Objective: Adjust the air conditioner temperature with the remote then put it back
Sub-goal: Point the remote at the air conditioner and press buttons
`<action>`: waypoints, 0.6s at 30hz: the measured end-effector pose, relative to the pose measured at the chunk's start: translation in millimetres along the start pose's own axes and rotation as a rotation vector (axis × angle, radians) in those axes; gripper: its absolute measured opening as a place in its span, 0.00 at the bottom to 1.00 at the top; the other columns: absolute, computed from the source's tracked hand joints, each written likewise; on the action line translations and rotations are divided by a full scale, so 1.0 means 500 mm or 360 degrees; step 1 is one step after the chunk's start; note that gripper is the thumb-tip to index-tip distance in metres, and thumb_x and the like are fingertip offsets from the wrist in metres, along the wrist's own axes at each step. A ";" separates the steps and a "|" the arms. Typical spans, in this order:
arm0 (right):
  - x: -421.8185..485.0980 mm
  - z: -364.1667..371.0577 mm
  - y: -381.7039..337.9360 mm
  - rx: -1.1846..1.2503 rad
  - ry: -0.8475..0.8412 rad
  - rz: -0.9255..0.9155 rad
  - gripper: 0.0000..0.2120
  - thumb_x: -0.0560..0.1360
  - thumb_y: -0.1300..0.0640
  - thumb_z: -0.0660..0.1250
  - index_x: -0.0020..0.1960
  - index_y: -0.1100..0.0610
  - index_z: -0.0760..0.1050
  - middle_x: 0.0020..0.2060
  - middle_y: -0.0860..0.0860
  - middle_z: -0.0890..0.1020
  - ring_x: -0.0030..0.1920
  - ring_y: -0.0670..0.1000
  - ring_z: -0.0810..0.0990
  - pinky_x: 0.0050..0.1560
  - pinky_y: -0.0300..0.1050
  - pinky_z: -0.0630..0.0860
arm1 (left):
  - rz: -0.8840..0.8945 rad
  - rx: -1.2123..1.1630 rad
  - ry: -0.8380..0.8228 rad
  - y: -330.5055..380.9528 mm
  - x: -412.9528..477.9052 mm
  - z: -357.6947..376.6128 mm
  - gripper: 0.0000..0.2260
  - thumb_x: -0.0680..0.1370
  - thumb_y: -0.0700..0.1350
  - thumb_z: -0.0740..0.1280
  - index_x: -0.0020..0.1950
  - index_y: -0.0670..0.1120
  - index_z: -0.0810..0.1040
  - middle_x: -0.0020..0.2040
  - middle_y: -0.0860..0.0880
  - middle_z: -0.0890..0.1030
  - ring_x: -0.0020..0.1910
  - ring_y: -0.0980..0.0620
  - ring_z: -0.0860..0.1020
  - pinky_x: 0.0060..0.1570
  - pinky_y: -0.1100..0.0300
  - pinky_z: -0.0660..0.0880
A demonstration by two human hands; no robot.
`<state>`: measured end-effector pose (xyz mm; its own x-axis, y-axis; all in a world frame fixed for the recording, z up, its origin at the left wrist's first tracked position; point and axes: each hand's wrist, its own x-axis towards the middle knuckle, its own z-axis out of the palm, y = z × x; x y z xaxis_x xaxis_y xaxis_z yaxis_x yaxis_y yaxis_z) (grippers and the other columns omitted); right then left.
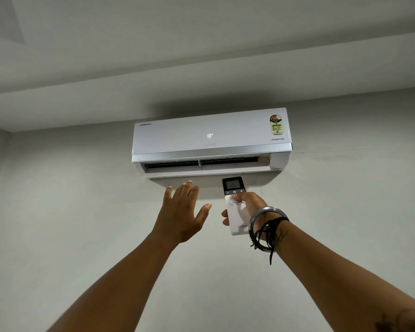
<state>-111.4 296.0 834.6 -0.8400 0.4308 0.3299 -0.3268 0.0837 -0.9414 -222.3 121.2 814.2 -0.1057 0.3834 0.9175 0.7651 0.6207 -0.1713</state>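
Observation:
A white wall-mounted air conditioner (211, 140) hangs high on the wall, its flap open and its front display reading 18. Just below it, my right hand (252, 207) is shut on a white remote (235, 202) with a dark screen at the top, held upright and pointed at the unit. My thumb rests on the buttons under the screen. My left hand (182, 212) is raised beside the remote, palm toward the unit, fingers spread, holding nothing.
The plain grey wall (82, 212) spreads around the unit, with a stepped ceiling (153, 56) above. A metal bangle and black threads (266, 226) circle my right wrist.

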 end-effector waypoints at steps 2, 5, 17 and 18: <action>-0.001 0.000 -0.003 -0.0012 0.0010 0.0002 0.13 0.77 0.56 0.61 0.56 0.63 0.73 0.32 0.61 0.86 0.29 0.60 0.85 0.36 0.47 0.77 | -0.0002 -0.0005 0.0004 0.000 0.001 -0.001 0.29 0.78 0.63 0.50 0.70 0.44 0.68 0.73 0.43 0.70 0.71 0.45 0.67 0.72 0.43 0.55; -0.005 0.000 -0.004 -0.0032 0.0013 0.0020 0.12 0.76 0.56 0.61 0.55 0.62 0.73 0.32 0.60 0.86 0.28 0.60 0.85 0.35 0.46 0.77 | 0.0001 -0.0005 0.0020 0.001 0.000 -0.003 0.29 0.78 0.62 0.50 0.70 0.44 0.67 0.72 0.43 0.70 0.71 0.45 0.67 0.72 0.43 0.55; -0.014 -0.001 -0.003 0.0033 0.0071 0.0088 0.08 0.76 0.58 0.60 0.51 0.63 0.71 0.29 0.62 0.84 0.25 0.61 0.83 0.35 0.47 0.76 | 0.0047 -0.0012 0.0026 0.005 0.006 -0.023 0.28 0.79 0.61 0.52 0.72 0.44 0.64 0.75 0.44 0.67 0.74 0.47 0.62 0.74 0.42 0.52; -0.015 -0.001 -0.003 0.0033 0.0074 0.0100 0.08 0.76 0.58 0.60 0.50 0.63 0.71 0.29 0.62 0.84 0.25 0.61 0.83 0.35 0.47 0.76 | 0.0049 -0.0006 0.0025 0.004 0.006 -0.024 0.28 0.80 0.61 0.53 0.72 0.44 0.64 0.75 0.44 0.66 0.74 0.47 0.62 0.74 0.42 0.52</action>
<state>-104.7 293.1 833.5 -0.8384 0.4757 0.2662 -0.2834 0.0368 -0.9583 -213.6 115.5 820.8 -0.0722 0.3917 0.9173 0.7702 0.6062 -0.1982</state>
